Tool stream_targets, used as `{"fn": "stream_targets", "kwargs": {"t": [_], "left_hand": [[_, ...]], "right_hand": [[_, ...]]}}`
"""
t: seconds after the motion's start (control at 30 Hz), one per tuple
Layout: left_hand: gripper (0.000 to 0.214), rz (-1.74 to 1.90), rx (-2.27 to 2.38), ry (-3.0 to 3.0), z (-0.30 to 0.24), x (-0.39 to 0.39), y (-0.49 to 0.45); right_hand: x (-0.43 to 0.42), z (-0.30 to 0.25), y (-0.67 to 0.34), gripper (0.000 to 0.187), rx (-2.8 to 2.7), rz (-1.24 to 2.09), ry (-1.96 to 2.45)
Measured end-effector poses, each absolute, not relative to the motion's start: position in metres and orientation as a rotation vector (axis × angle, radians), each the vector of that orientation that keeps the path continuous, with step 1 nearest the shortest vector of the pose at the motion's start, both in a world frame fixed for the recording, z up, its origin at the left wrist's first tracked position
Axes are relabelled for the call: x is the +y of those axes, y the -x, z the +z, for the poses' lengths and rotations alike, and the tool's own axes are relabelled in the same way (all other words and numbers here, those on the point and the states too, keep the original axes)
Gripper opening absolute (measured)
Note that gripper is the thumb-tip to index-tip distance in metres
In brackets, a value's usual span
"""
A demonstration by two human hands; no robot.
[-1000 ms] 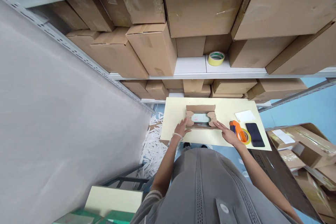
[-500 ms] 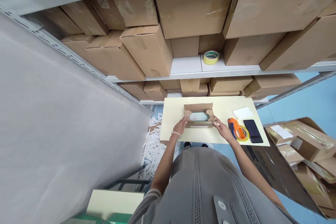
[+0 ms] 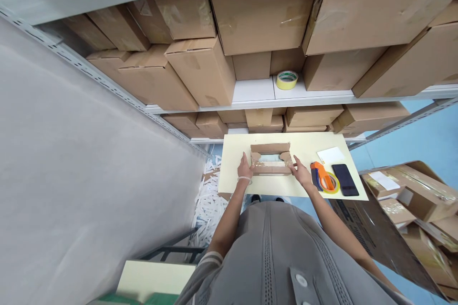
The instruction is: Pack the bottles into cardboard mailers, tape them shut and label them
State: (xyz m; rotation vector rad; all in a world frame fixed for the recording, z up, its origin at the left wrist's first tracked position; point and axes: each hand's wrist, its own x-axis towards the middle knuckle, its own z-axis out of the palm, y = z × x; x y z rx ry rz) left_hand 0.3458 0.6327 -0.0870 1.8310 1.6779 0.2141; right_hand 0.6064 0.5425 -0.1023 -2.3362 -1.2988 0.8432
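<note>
A small cardboard box point(image 3: 271, 158) lies on the pale yellow table point(image 3: 232, 174) with its flaps partly folded in, and a pale green item shows inside it. My left hand point(image 3: 245, 169) presses against the box's left end, fingers on the near flap. My right hand point(image 3: 299, 173) holds the right end of the same near flap point(image 3: 272, 169), fingers pinched on its edge. Both hands touch the box.
An orange tape dispenser point(image 3: 323, 177), a black phone point(image 3: 344, 179) and a white card point(image 3: 330, 155) lie to the right on the table. Shelves of cardboard boxes and a yellow tape roll point(image 3: 286, 79) stand behind. White paper scraps point(image 3: 207, 200) litter the floor at left; open cartons point(image 3: 411, 195) sit at right.
Both hands have moved in onto the box's ends and the near flap has been folded up over the opening, hiding more of the green item.
</note>
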Motion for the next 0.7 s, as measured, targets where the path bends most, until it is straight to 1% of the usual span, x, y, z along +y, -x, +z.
{"fn": "stream_targets", "kwargs": {"t": [0.13, 0.3, 0.4, 0.5, 0.57, 0.63, 0.7], "left_hand": [[0.102, 0.042, 1.742, -2.176, -0.069, 0.645, -0.357], [0.1, -0.031, 1.533, -2.497, -0.052, 0.659, -0.376], [0.09, 0.028, 1.541, -2.507, -0.048, 0.654, -0.384], [0.07, 0.137, 1.55, -2.533, -0.048, 0.638, -0.389], [0.058, 0.155, 1.472, -2.573, -0.053, 0.624, -0.393], [0.051, 0.124, 1.348, -2.599, -0.06, 0.612, -0.397], [0.049, 0.081, 1.255, -2.589, -0.068, 0.603, -0.401]], "right_hand": [[0.542, -0.107, -0.608, 0.061, -1.277, 0.872, 2.343], [0.544, -0.109, -0.609, 0.058, -1.264, 0.881, 2.347], [0.544, -0.108, -0.608, 0.058, -1.247, 0.902, 2.353], [0.543, -0.107, -0.605, 0.058, -1.214, 0.907, 2.356], [0.544, -0.105, -0.603, 0.056, -1.188, 0.908, 2.365], [0.543, -0.102, -0.601, 0.054, -1.169, 0.905, 2.378], [0.543, -0.1, -0.599, 0.053, -1.161, 0.895, 2.384]]}}
